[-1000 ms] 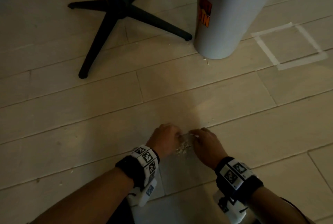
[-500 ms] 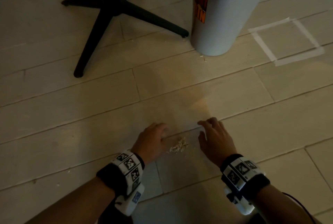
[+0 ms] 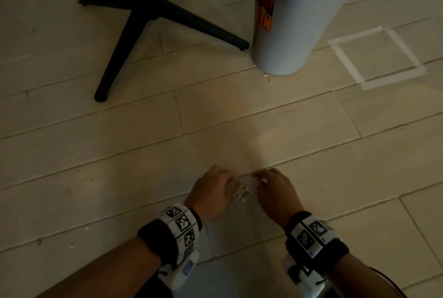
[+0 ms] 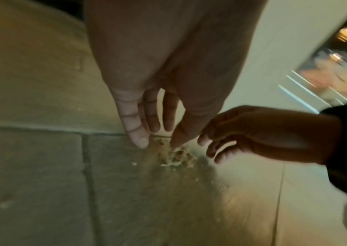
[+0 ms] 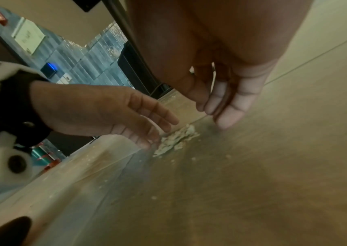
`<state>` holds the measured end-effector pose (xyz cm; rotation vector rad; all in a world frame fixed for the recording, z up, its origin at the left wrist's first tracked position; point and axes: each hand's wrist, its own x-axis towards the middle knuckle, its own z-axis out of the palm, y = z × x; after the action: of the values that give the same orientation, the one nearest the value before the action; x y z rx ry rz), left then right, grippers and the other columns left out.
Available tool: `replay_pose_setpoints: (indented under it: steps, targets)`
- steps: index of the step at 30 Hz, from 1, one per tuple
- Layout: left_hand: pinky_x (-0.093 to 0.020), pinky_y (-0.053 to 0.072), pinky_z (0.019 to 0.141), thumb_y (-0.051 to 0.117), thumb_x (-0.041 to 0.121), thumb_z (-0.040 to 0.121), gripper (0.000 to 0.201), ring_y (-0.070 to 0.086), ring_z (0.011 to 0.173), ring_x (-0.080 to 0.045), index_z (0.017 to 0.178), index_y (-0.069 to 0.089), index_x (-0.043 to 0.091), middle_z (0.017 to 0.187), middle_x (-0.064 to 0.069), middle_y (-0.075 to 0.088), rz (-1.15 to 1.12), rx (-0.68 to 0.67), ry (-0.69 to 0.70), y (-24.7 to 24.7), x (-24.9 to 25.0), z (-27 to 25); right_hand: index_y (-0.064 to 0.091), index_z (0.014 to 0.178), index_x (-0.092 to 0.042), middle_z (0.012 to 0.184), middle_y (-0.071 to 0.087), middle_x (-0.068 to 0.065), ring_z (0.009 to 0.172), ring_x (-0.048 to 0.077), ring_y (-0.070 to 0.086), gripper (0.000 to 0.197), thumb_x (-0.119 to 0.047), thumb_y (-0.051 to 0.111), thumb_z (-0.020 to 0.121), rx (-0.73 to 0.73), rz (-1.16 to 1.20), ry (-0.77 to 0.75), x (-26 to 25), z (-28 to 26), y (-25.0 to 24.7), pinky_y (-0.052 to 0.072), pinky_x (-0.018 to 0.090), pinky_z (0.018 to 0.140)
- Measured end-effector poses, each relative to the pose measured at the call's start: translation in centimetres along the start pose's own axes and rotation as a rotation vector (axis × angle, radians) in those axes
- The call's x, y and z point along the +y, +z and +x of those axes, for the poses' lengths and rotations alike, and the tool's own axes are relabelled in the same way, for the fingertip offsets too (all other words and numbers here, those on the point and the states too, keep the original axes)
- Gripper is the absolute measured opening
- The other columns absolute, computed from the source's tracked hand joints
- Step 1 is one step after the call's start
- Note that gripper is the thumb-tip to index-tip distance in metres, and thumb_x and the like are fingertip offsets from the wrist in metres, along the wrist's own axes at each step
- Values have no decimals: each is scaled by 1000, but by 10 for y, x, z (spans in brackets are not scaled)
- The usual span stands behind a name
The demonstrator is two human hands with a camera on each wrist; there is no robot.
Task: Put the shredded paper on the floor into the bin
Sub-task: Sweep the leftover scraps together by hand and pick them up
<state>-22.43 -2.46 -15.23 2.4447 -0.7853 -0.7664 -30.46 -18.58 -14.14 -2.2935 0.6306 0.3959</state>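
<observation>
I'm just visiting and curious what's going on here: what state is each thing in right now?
Shredded paper: small heap on the floor, between both hands.
Left hand: fingers straight, tips down beside the heap.
Right hand: fingers loosely extended, tips at the heap's other side.
Bin: upright, open-topped, shreds already inside.
Stray scraps: loose on the floor by the bin's base.

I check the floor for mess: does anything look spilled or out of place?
Yes. A small pile of shredded paper lies on the floor between both hands, and loose scraps sit at the foot of the bin.
</observation>
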Motion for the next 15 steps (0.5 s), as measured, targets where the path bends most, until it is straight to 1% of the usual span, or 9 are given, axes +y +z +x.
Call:
replay_pose_setpoints:
  steps: [2, 4, 6, 7, 8, 9, 11, 13, 15]
  targets:
    - [-39, 44, 102, 55, 32, 91, 48, 42, 126, -24, 138, 49, 25, 139, -2, 43, 109, -77, 124, 0, 6, -4, 63, 120, -18, 123, 56, 6, 114, 28, 53, 34, -9, 44, 94, 78, -34, -6, 8, 2, -3, 44, 35, 94]
    - [-40, 36, 111, 56, 27, 91, 62, 25, 140, -25, 149, 33, 23, 155, -3, 27, 295, -145, 235, 4, 12, -4, 61, 124, -20, 123, 54, 5, 116, 28, 49, 35, -11, 46, 93, 115, -152, -41, 14, 2, -2, 46, 39, 93]
    - [-41, 29, 117, 52, 23, 94, 63, 19, 145, -30, 152, 25, 20, 160, -8, 18, 429, -179, 324, 8, 16, -4, 59, 127, -19, 128, 54, 6, 118, 30, 48, 39, -13, 50, 90, 135, -291, -105, 18, 0, 0, 47, 42, 94]
    - [-42, 30, 116, 48, 21, 97, 60, 21, 145, -32, 152, 25, 19, 161, -10, 19, 462, -182, 353, 11, 16, -4, 60, 127, -19, 129, 55, 7, 118, 32, 49, 40, -15, 51, 88, 151, -341, -144, 20, -2, 1, 47, 43, 94]
    - [-43, 36, 113, 44, 20, 98, 53, 28, 143, -33, 150, 31, 18, 159, -12, 26, 474, -170, 389, 12, 17, -5, 60, 125, -17, 128, 57, 9, 118, 34, 51, 41, -16, 49, 85, 162, -367, -181, 23, -4, 4, 48, 45, 93]
    - [-43, 45, 106, 39, 19, 98, 47, 40, 137, -34, 144, 43, 16, 153, -13, 38, 480, -159, 423, 15, 17, -5, 61, 124, -15, 127, 58, 10, 118, 36, 53, 43, -18, 46, 84, 164, -380, -210, 26, -6, 7, 49, 47, 93]
    - [-38, 57, 88, 31, 22, 96, 45, 58, 120, -30, 125, 63, 13, 134, -10, 59, 464, -101, 462, 19, 13, -7, 60, 126, -12, 128, 59, 13, 122, 39, 52, 49, -21, 39, 83, 142, -415, -243, 35, -10, 16, 47, 51, 98]
    - [-33, 58, 85, 27, 24, 97, 47, 59, 118, -24, 122, 65, 12, 130, -6, 62, 469, -65, 490, 25, 8, -12, 54, 133, -11, 135, 56, 15, 129, 40, 48, 53, -27, 38, 85, 132, -456, -262, 45, -13, 25, 42, 55, 104]
    - [-25, 59, 66, 39, 22, 92, 38, 62, 108, -17, 115, 68, 14, 120, -1, 65, 507, -14, 566, 23, 4, -16, 46, 139, -12, 143, 50, 15, 135, 40, 42, 56, -28, 37, 86, 143, -480, -283, 54, -15, 33, 34, 56, 109]
